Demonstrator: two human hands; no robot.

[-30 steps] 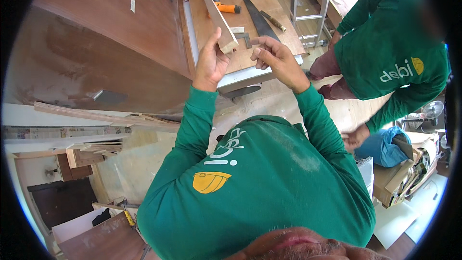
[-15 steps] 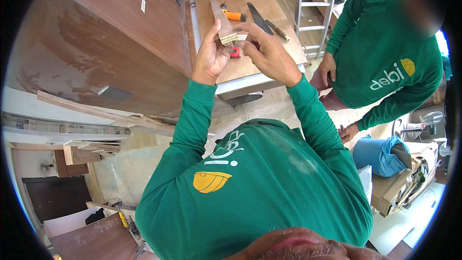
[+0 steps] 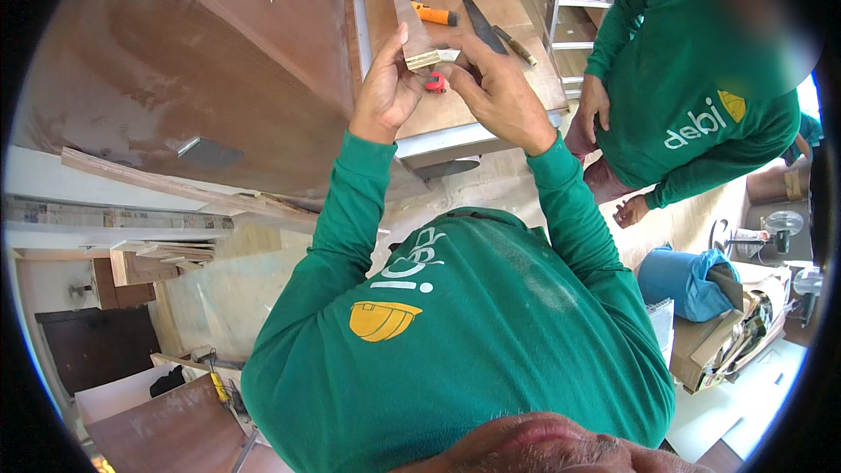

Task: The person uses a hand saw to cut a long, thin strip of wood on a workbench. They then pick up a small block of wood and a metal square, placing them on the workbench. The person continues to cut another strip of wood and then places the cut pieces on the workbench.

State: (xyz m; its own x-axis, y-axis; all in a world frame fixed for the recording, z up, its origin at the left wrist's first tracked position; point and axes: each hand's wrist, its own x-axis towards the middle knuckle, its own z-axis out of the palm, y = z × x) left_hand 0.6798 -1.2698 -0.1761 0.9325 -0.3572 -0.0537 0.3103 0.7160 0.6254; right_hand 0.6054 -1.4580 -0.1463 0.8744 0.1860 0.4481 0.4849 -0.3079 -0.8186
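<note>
A narrow plywood strip (image 3: 412, 28) lies in my left hand (image 3: 384, 95), gripped between thumb and fingers, its layered end facing me. My right hand (image 3: 506, 98) is bent around the near end of the strip, its fingers closed on a small pale piece (image 3: 448, 55) beside the layered edge. What that piece is I cannot make out. Below the hands, on the wooden worktop (image 3: 455, 114), sits a red tape measure (image 3: 435, 82). Beyond them are an orange-bodied tool (image 3: 434, 14), a dark saw blade (image 3: 480, 22) and a slim tool with a pale handle (image 3: 517, 46).
At the right, a co-worker in green (image 3: 674, 96) stands close to the worktop. Behind it rises an aluminium ladder (image 3: 554, 13). A large brown panel (image 3: 175, 79) borders my left, with a long wood strip (image 3: 175, 180) along it. A blue bucket (image 3: 670, 280) stands at right.
My view has shifted slightly. Both hands stay at the strip's near end, with the small pale piece still against it. The co-worker's lower hand has risen a little.
</note>
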